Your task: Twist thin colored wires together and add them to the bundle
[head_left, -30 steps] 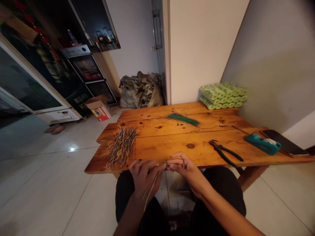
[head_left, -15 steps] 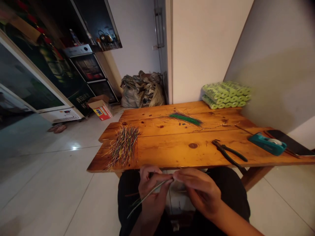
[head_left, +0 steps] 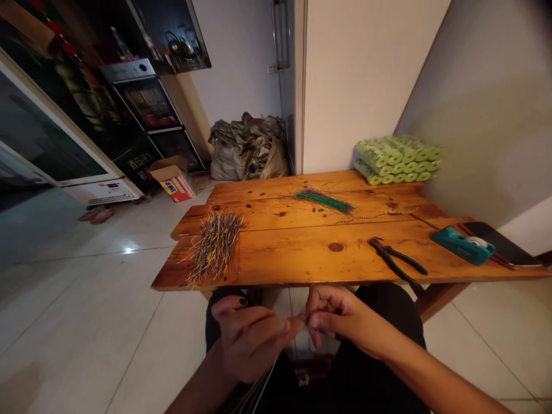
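My left hand [head_left: 256, 339] is closed above my lap, just off the table's front edge. Several thin wires [head_left: 264, 384], green and pale, trail down from beneath it. My right hand [head_left: 332, 316] meets it, thumb and fingertips pinched at the wire ends by the left fingertips; the ends themselves are too small to make out well. On the wooden table [head_left: 280, 259] lie a loose pile of multicoloured wires [head_left: 217, 244] at the left and a bundle of green wires [head_left: 324, 201] farther back.
Dark-handled pliers [head_left: 397, 261] lie near the front edge at right. Beyond them are a teal tape dispenser [head_left: 463, 244] and a dark phone-like slab [head_left: 506, 244]. Packs of green-wrapped rolls [head_left: 397, 160] sit at the back right. An open carton [head_left: 175, 181] and bags [head_left: 248, 146] rest on the floor.
My left hand has turned over, back upward, and the wires now hang below it toward my lap. My right fingers have curled in at the wire ends. The view has shifted slightly.
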The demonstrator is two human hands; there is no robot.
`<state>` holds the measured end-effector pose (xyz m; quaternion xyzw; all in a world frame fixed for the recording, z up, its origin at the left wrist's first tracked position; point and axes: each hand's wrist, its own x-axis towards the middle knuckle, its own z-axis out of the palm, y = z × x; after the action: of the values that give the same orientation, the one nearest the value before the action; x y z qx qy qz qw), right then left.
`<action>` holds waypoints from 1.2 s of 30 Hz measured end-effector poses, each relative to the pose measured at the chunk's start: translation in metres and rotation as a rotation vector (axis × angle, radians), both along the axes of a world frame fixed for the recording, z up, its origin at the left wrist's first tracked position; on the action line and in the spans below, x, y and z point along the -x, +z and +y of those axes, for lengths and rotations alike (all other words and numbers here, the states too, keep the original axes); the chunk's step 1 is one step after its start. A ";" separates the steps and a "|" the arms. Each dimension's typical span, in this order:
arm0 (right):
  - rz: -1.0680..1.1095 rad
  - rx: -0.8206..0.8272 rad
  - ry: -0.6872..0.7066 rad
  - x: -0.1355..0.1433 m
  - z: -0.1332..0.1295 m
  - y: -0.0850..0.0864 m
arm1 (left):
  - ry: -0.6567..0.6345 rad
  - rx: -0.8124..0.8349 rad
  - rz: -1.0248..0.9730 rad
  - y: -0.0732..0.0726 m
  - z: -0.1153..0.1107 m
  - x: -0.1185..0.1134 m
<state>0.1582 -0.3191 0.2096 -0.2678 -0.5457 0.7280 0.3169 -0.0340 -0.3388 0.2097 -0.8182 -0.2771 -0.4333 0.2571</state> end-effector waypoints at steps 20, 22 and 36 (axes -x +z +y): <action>-0.367 -0.654 -0.240 0.000 0.002 -0.008 | 0.163 0.131 -0.154 -0.008 0.003 -0.003; -0.325 -0.483 -0.175 -0.001 0.004 -0.006 | 0.161 0.078 -0.097 -0.010 0.002 0.000; -0.219 -0.320 -0.317 0.006 0.004 -0.017 | 0.180 0.176 -0.225 -0.014 0.001 -0.013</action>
<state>0.1520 -0.3147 0.1926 -0.3737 -0.6363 0.5402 0.4045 -0.0209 -0.3374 0.1957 -0.7555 -0.4132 -0.4716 0.1897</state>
